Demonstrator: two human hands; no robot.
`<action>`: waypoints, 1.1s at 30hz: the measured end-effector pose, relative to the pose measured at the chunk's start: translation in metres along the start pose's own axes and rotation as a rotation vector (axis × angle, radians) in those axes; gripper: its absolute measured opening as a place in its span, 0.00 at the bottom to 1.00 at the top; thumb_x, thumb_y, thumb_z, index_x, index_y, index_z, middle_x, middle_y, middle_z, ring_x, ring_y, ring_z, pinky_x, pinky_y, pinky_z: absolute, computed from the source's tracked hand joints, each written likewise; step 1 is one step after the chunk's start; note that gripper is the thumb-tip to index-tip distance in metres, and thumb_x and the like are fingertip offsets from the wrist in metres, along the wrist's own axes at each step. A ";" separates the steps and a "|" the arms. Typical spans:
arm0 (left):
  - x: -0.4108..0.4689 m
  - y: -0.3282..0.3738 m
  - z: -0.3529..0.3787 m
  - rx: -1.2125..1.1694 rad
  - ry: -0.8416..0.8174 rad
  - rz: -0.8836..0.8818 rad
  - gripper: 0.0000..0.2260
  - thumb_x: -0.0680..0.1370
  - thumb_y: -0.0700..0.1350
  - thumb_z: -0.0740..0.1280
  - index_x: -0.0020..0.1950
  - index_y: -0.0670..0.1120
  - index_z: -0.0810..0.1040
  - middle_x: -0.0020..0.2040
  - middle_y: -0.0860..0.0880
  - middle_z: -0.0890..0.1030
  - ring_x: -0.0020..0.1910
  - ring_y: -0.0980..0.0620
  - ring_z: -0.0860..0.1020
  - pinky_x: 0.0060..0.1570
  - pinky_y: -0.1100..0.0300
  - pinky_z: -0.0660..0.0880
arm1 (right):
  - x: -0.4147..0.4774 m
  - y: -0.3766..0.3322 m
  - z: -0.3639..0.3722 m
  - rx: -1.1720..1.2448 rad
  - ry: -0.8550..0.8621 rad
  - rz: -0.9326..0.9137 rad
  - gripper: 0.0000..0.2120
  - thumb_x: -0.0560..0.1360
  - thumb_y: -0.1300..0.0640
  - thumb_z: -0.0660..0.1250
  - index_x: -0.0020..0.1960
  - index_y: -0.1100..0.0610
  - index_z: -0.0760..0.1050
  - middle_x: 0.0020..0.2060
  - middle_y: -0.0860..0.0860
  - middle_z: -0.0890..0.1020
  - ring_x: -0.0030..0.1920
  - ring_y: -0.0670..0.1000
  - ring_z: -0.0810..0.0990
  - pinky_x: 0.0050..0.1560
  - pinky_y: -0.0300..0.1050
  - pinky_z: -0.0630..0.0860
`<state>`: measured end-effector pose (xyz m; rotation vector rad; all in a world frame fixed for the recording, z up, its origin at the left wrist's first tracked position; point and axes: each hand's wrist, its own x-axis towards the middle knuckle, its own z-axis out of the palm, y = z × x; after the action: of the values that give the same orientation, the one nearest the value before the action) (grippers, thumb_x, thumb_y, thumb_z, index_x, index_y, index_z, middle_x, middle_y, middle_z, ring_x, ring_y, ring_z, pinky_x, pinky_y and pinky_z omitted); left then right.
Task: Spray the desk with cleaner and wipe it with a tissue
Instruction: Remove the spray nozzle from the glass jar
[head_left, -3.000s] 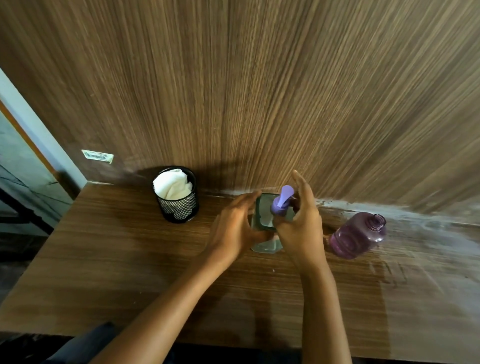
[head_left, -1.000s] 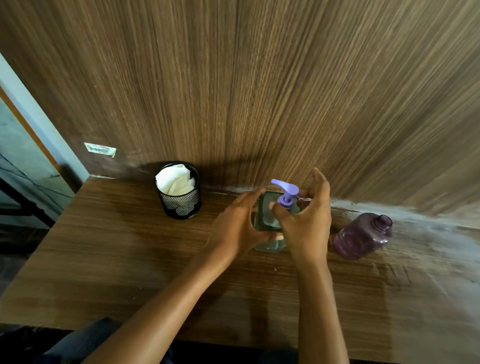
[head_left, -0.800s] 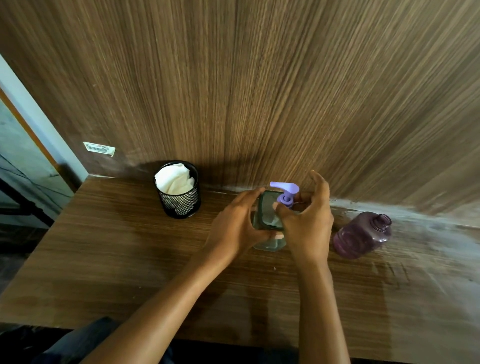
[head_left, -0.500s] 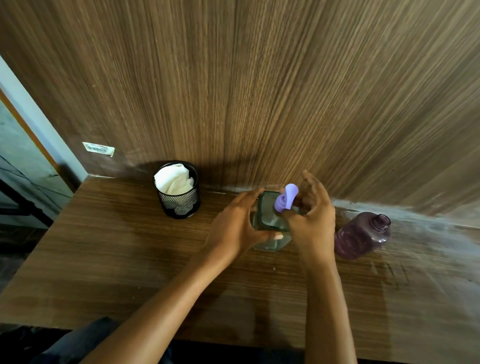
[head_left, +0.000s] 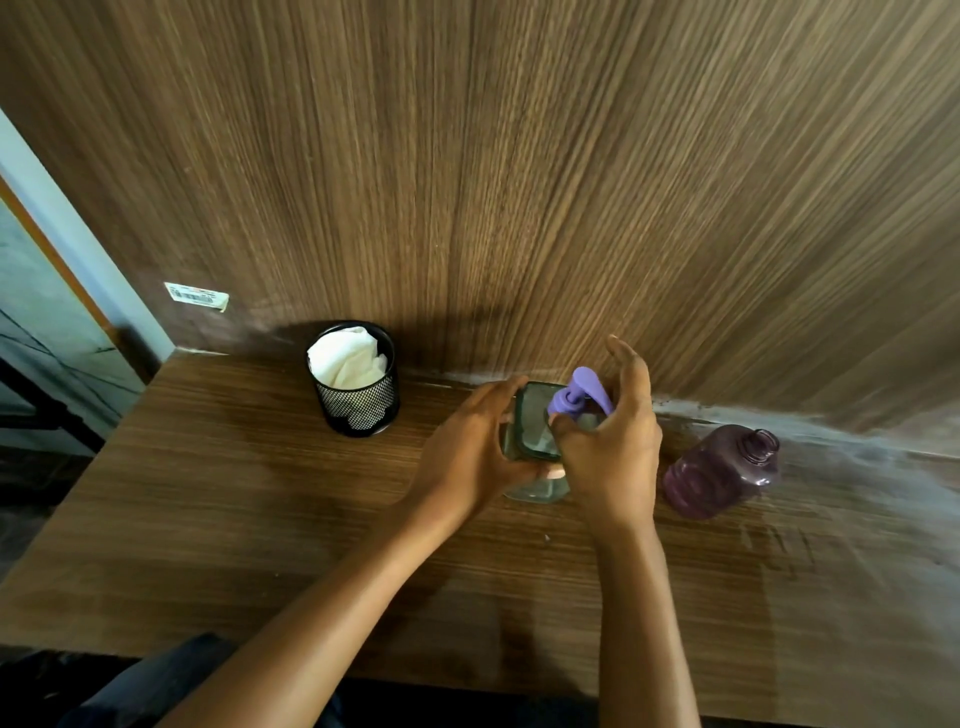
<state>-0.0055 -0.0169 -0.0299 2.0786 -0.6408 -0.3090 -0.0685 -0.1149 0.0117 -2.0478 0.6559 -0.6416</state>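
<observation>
A clear greenish square cleaner bottle (head_left: 531, 431) with a purple pump head (head_left: 581, 395) stands on the wooden desk (head_left: 234, 519) near the back wall. My left hand (head_left: 470, 454) grips the bottle's body from the left, thumb across its front. My right hand (head_left: 610, 447) pinches the purple pump at its collar, index finger raised beside the nozzle. White tissue (head_left: 345, 358) fills a black mesh cup (head_left: 358, 408) to the left of the bottle.
A purple translucent bottle (head_left: 719, 470) without a cap stands just right of my right hand. A pale dusty smear covers the desk's back right part (head_left: 857, 467). The wood-panel wall rises right behind the objects. The desk's left edge drops off near a doorway.
My right hand has been turning the purple pump head, whose nozzle swung from pointing left to pointing away and right. The left hand has kept holding the bottle in place.
</observation>
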 end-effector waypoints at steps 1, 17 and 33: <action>0.000 -0.001 0.000 0.001 -0.006 -0.002 0.44 0.57 0.61 0.73 0.71 0.49 0.65 0.69 0.51 0.72 0.62 0.53 0.76 0.59 0.50 0.75 | 0.000 0.000 -0.002 0.012 -0.008 -0.003 0.35 0.67 0.69 0.67 0.70 0.51 0.63 0.45 0.47 0.77 0.49 0.54 0.78 0.55 0.54 0.75; 0.002 -0.005 0.004 0.001 0.016 0.017 0.42 0.60 0.55 0.77 0.71 0.50 0.65 0.68 0.53 0.72 0.62 0.55 0.75 0.59 0.53 0.75 | 0.003 0.002 -0.006 0.132 0.041 0.091 0.42 0.65 0.65 0.75 0.72 0.49 0.58 0.39 0.35 0.72 0.46 0.46 0.78 0.50 0.40 0.74; 0.000 -0.002 0.003 -0.051 0.025 0.034 0.42 0.55 0.65 0.67 0.67 0.52 0.68 0.63 0.53 0.76 0.58 0.55 0.77 0.55 0.51 0.77 | 0.001 0.004 0.004 0.116 0.092 0.056 0.43 0.65 0.65 0.74 0.73 0.49 0.56 0.38 0.43 0.76 0.41 0.46 0.78 0.45 0.34 0.70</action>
<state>-0.0060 -0.0180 -0.0326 2.0182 -0.6462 -0.2769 -0.0656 -0.1151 0.0067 -1.8958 0.7105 -0.7271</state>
